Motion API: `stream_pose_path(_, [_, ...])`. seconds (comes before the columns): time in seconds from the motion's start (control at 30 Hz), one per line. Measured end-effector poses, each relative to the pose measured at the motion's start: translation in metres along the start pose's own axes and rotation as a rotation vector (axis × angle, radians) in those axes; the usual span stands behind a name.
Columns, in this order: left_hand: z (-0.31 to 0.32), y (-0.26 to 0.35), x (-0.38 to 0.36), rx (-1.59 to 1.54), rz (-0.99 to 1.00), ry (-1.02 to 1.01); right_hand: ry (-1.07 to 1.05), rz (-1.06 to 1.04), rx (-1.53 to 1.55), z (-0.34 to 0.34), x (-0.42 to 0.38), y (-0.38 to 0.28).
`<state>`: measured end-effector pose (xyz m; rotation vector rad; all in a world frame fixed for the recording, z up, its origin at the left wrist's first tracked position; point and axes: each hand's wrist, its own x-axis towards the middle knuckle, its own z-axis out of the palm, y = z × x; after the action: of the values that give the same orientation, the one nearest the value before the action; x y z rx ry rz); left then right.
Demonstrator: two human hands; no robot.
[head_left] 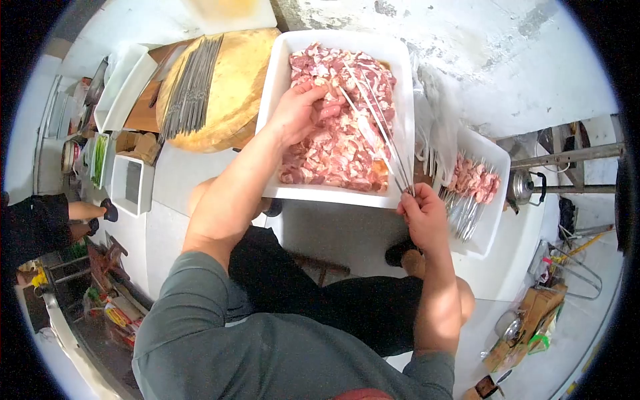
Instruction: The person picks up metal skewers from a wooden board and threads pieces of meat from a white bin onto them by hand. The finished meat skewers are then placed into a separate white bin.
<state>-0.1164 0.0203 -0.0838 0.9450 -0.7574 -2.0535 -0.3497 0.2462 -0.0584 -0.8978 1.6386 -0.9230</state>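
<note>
A white tub (337,195) full of cut raw meat (333,157) stands in front of me. My left hand (300,110) is over the meat at the tub's left side, its fingers closed on pieces of meat. Near the tub's front right corner, my right hand (423,212) grips the ends of several thin metal skewers (377,117), which fan out over the meat toward the upper left. One skewer tip is close to my left fingers.
A round wooden board (243,83) at the left bears a bundle of bare skewers (195,87). At the right, a white tray (485,243) holds skewered meat (475,179). A metal pot (520,187) is beyond it. Another person's legs (85,211) show at far left.
</note>
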Motion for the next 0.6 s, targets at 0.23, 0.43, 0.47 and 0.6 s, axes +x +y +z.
stream_pose_path(0.23, [-0.001,0.006,-0.005,-0.043,0.135,-0.013,-0.015,0.004,0.007,0.013,0.003,0.001])
stream_pose_path(0.43, [-0.002,0.009,-0.001,0.016,0.186,0.101,-0.031,-0.034,0.005,0.014,0.004,0.004])
stream_pose_path(0.47, [-0.002,0.010,-0.001,0.009,0.185,0.098,-0.033,-0.042,0.016,0.015,0.004,0.006])
stream_pose_path(0.6, [0.007,0.013,-0.006,-0.030,0.194,0.122,-0.029,-0.023,0.037,0.014,0.003,0.007])
